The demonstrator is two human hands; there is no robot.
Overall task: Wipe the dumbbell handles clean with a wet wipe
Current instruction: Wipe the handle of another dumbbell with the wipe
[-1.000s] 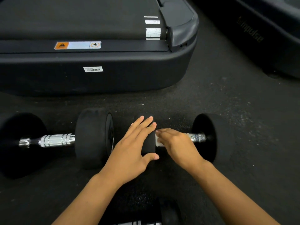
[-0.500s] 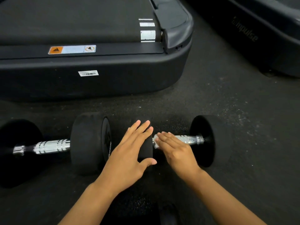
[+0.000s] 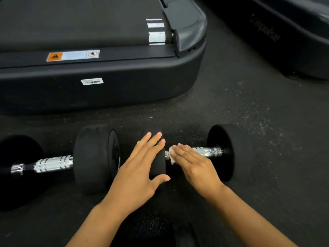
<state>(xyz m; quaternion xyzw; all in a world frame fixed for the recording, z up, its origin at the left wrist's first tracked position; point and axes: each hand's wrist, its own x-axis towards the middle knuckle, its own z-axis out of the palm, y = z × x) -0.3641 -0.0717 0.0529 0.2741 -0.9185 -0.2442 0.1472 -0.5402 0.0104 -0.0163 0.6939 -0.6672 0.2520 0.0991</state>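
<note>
Two black dumbbells lie end to end on the dark floor. The right dumbbell has a chrome handle. My left hand rests flat with straight fingers on that dumbbell's left weight head, thumb under its near side. My right hand lies with straight fingers on the handle, pressing a white wet wipe against its left end; only a corner of the wipe shows. The left dumbbell lies untouched, its chrome handle bare.
A black treadmill base stands just behind the dumbbells. A second machine sits at the back right. Another dark dumbbell head shows at the bottom edge between my forearms. Rubber floor stretches to the right.
My right hand's fingers have straightened and slid along the handle with the wipe, so more chrome shows at the handle's left end. The left hand stays on the weight head.
</note>
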